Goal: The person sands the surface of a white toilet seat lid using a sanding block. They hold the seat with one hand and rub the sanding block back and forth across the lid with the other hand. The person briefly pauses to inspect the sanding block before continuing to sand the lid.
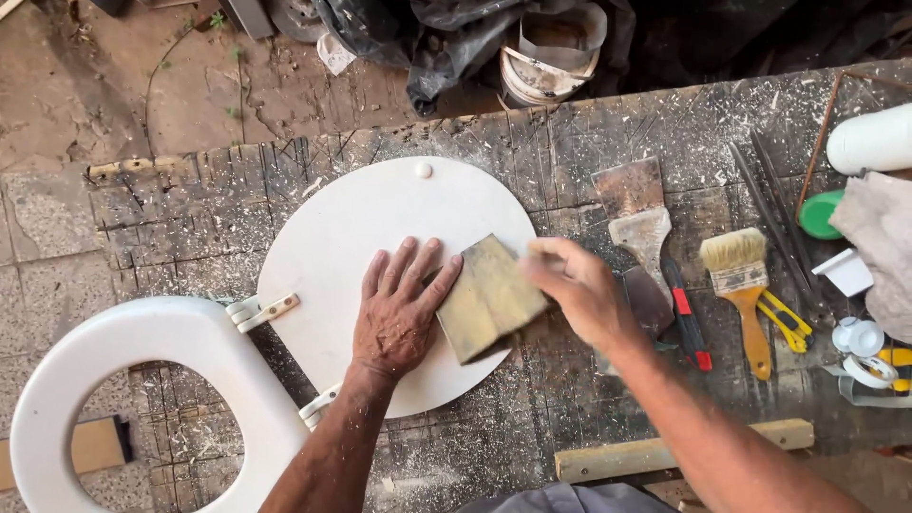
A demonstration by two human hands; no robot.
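Note:
A white round toilet lid (351, 214) lies flat on a dusty workbench (171, 228), hinged to a white toilet seat ring (142, 347) at the lower left. My left hand (397, 309) presses flat on the lid, fingers spread. My right hand (575, 285), slightly blurred, grips a worn yellowish sheet of sandpaper (486, 299) that rests on the lid's right edge, just beside my left fingertips.
To the right lie a wide putty scraper (635, 214), a red utility knife (686, 318), a paintbrush with a yellow handle (741, 285), a yellow cutter (785, 318), metal rods, a grey cloth (879, 247) and a green lid. A wooden strip (665, 451) lies near the front edge. Buckets stand behind the bench.

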